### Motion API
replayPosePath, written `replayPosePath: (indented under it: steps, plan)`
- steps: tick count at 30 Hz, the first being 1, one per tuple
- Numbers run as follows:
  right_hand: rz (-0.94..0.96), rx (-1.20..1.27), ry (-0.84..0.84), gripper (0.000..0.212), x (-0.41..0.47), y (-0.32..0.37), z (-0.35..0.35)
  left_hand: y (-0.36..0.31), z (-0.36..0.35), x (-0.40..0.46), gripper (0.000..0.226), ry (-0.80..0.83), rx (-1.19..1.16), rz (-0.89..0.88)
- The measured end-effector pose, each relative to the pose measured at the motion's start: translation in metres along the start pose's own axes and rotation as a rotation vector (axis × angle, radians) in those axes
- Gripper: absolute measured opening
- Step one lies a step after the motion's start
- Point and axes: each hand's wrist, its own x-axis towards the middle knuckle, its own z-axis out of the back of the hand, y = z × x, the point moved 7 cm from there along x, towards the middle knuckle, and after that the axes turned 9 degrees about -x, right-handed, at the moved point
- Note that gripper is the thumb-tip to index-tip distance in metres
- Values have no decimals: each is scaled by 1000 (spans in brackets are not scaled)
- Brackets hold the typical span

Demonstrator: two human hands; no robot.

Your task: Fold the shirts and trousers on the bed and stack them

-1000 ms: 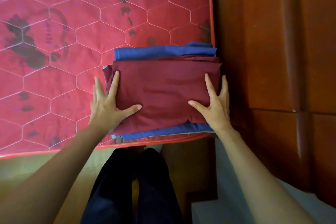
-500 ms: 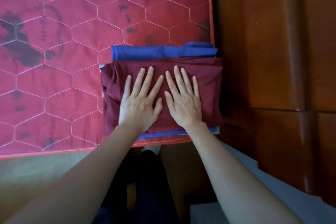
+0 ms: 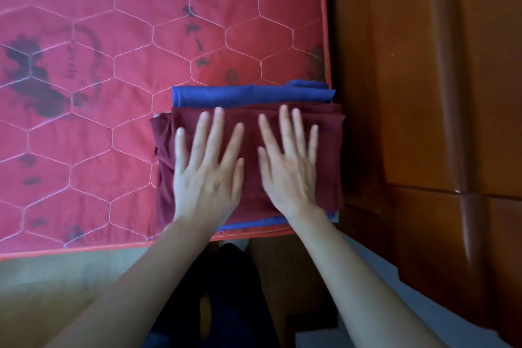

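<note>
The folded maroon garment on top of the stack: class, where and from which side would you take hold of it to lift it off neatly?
Probably by its two short ends, one hand from each side. The maroon garment lies flat and wide across the blue garment, under the flat left hand and right hand; fingers slid beneath both ends should keep the folds together.

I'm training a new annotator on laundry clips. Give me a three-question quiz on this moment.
1. True or false: both hands lie flat, fingers spread, on the folded maroon garment.
2. Which colour of garment shows directly beyond the maroon one? A) white B) blue C) green
3. Fill in: the stack sits at the near right corner of the red quilted ____.

Key
1. True: left hand and right hand rest on it side by side.
2. B, the blue garment.
3. mattress.
</note>
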Motion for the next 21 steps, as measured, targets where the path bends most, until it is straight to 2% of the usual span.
replayPosePath:
  steps: [2,5,8,10,13,18,21]
  plan:
    - [40,8,104,52,12,11,-17,0,-14,13,51,64,20,-21]
    - [56,-39,147,53,13,-2,-40,31,-37,21,56,188,34,113]
    - [-87,-79,107,56,12,-23,-47,46,-48,23,60,194,52,156]
    - [-192,-94,142,58,10,-29,-49,45,-53,24,61,214,49,158]
    - [-195,-87,254,59,12,-28,-50,47,-58,28,63,339,45,174]
    - [-114,-29,540,65,25,-28,-30,49,-47,40,66,679,99,189]
    - [-105,32,643,63,37,-27,8,38,-4,56,66,699,101,207]
